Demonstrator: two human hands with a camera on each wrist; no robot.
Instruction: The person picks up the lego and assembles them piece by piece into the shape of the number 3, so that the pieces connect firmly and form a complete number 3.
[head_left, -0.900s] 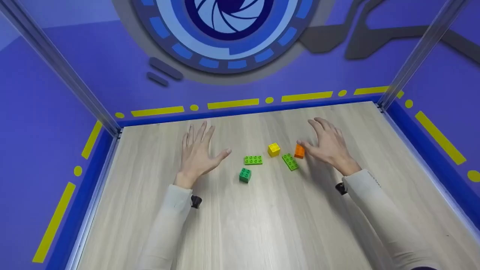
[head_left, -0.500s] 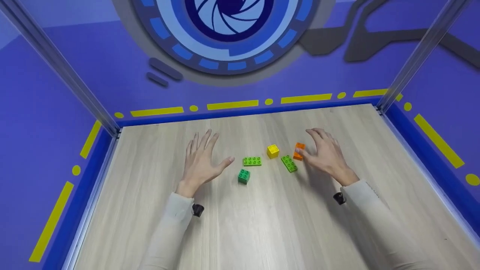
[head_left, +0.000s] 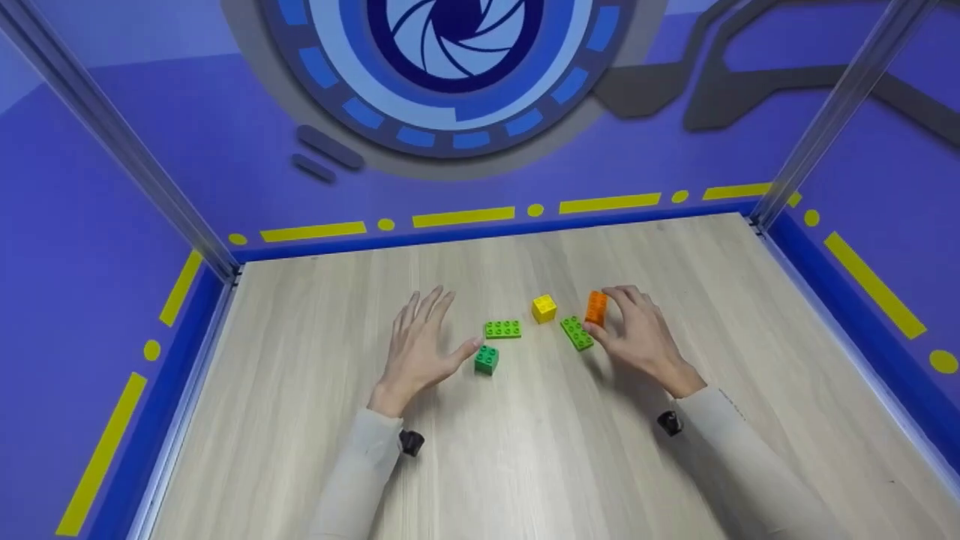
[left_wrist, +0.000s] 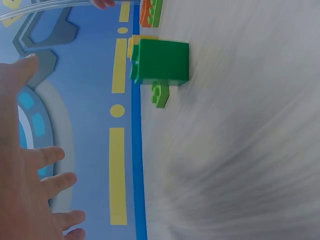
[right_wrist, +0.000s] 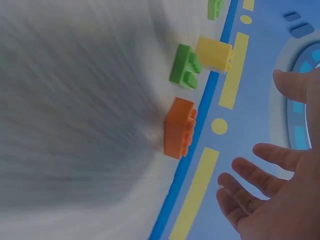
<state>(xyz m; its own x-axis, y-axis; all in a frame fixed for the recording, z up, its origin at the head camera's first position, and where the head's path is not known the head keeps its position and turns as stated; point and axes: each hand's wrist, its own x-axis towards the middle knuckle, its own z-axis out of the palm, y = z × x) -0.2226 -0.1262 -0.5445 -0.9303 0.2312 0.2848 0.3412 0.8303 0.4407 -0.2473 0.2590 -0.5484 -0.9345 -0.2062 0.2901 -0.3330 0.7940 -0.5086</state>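
Observation:
My left hand (head_left: 420,356) is spread above the table, its thumb close beside a square green building brick (head_left: 486,360). In the left wrist view that dark green brick (left_wrist: 164,62) stands apart from the fingers. My right hand (head_left: 637,334) hovers by an orange building brick (head_left: 596,307), thumb and forefinger parted on either side of it. The right wrist view shows the orange brick (right_wrist: 179,129) on the table with a gap to the hand. A flat light green brick (head_left: 577,333) lies just left of the right thumb.
A yellow brick (head_left: 544,308) and a second flat light green brick (head_left: 502,329) lie between the hands on the wooden table (head_left: 525,465). Blue printed walls (head_left: 420,187) with metal corner posts (head_left: 825,112) enclose the back and sides.
Both hands have come lower and nearer the table's front; the left has shifted right toward the green brick. The right thumb no longer covers the orange brick. The bricks keep their places.

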